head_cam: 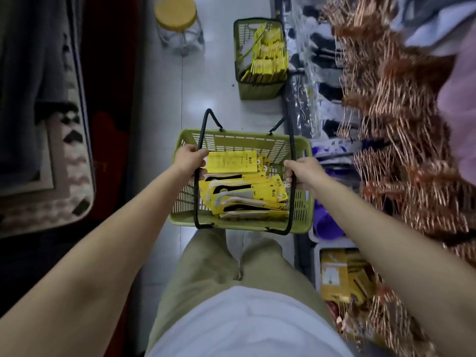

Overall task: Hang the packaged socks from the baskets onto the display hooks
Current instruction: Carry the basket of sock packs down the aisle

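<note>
A shop aisle: display hooks (pixel 391 155), packaged socks (pixel 244 186) in baskets (pixel 185 202).

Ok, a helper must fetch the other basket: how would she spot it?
Look along the pale floor beside the copper display hooks. The far green basket stands there, right of the yellow-topped stool. Unlike the near basket, nobody grips its handles.

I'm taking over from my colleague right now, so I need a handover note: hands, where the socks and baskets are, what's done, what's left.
Left hand grips the left black wire handle of the near green plastic basket. Right hand grips the right handle.
Yellow-carded sock packs lie piled in that basket. A second green basket, farther ahead, also holds yellow packs. Copper-coloured display hooks stand to the right.
Done: nothing I can confirm, as the hooks are blurred.
Left: hang the packs from both baskets.
</note>
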`<action>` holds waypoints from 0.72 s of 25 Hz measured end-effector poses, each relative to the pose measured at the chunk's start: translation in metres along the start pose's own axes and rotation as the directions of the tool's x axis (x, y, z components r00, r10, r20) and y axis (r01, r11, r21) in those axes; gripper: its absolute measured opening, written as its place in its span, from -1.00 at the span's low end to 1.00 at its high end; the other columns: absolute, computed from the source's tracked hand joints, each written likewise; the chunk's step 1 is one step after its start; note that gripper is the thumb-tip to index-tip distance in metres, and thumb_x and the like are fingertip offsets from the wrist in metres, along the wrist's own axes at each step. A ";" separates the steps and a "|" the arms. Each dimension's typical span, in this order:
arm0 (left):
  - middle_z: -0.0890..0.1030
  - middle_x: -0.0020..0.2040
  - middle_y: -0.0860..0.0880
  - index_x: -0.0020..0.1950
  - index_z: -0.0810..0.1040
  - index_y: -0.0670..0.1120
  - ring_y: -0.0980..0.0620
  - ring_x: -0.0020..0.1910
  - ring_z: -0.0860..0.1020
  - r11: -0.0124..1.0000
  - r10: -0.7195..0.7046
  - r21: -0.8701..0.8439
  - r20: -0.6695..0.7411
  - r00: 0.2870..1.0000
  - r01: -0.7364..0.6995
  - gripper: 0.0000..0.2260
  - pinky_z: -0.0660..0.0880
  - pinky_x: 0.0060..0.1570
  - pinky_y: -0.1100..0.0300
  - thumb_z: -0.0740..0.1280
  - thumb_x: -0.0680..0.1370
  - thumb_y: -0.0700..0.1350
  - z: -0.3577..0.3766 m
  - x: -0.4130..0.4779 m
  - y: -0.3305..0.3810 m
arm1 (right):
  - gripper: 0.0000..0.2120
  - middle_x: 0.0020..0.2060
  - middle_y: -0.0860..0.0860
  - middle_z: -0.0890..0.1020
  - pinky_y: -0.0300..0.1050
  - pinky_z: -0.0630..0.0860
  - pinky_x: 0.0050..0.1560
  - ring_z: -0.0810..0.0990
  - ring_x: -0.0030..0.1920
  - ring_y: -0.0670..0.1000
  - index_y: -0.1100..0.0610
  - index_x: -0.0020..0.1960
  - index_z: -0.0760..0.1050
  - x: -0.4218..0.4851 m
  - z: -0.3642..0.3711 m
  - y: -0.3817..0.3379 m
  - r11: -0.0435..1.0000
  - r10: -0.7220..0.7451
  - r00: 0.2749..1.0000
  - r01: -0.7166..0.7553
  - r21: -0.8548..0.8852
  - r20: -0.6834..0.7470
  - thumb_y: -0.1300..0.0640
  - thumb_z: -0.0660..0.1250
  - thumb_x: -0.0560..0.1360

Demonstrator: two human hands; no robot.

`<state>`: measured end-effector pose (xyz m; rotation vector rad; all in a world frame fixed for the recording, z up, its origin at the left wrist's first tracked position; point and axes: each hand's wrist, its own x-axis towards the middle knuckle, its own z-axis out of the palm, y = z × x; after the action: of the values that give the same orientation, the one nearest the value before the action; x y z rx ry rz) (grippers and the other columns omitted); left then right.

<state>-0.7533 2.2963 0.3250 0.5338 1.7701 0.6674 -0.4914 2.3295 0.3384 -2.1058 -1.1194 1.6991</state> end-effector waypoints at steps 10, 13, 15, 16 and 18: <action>0.41 -0.36 -0.06 0.02 0.38 -0.16 0.06 -0.61 0.43 0.993 0.011 0.112 0.122 0.992 -0.025 -0.88 0.44 -0.55 0.23 0.24 0.58 -0.12 -0.058 0.232 0.207 | -0.87 -0.34 0.01 0.51 -0.07 0.50 -0.15 0.49 -0.38 -0.02 0.15 -0.16 0.46 0.185 0.030 -0.207 0.985 0.072 0.989 -0.050 0.167 -0.128 0.13 0.28 0.54; 0.41 -0.36 -0.06 0.01 0.39 -0.15 0.03 -0.57 0.42 0.987 0.030 0.152 0.159 0.987 -0.055 -0.90 0.43 -0.55 0.23 0.24 0.57 -0.13 -0.067 0.296 0.273 | -0.87 -0.35 0.00 0.52 -0.09 0.48 -0.22 0.50 -0.38 -0.02 0.12 -0.18 0.45 0.228 0.033 -0.262 0.972 0.095 0.983 -0.059 0.226 -0.156 0.12 0.29 0.53; 0.40 -0.37 -0.06 0.01 0.39 -0.16 0.01 -0.55 0.40 0.979 0.043 0.189 0.179 0.983 -0.077 -0.91 0.41 -0.57 0.26 0.22 0.56 -0.15 -0.068 0.344 0.320 | -0.86 -0.37 -0.01 0.53 -0.17 0.46 -0.33 0.50 -0.41 -0.04 0.11 -0.20 0.47 0.264 0.035 -0.301 0.966 0.107 0.975 -0.056 0.253 -0.194 0.11 0.29 0.53; 0.39 -0.37 -0.06 0.01 0.39 -0.16 0.00 -0.54 0.39 0.975 0.046 0.204 0.193 0.980 -0.085 -0.91 0.40 -0.56 0.26 0.22 0.56 -0.16 -0.067 0.368 0.340 | -0.86 -0.39 -0.02 0.53 -0.22 0.45 -0.38 0.49 -0.44 -0.06 0.10 -0.20 0.47 0.283 0.036 -0.320 0.961 0.117 0.972 -0.058 0.270 -0.205 0.12 0.29 0.53; 0.37 -0.37 -0.07 0.01 0.38 -0.17 -0.01 -0.54 0.37 0.972 0.043 0.219 0.214 0.976 -0.091 -0.91 0.39 -0.53 0.25 0.22 0.57 -0.16 -0.064 0.416 0.377 | -0.84 -0.41 -0.01 0.51 -0.23 0.44 -0.39 0.47 -0.45 -0.06 0.11 -0.23 0.46 0.323 0.037 -0.356 0.951 0.132 0.970 -0.065 0.304 -0.206 0.14 0.28 0.53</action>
<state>-0.9223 2.8343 0.3007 0.7948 1.6445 0.4391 -0.6594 2.7793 0.2965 -2.1235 -0.6594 1.5105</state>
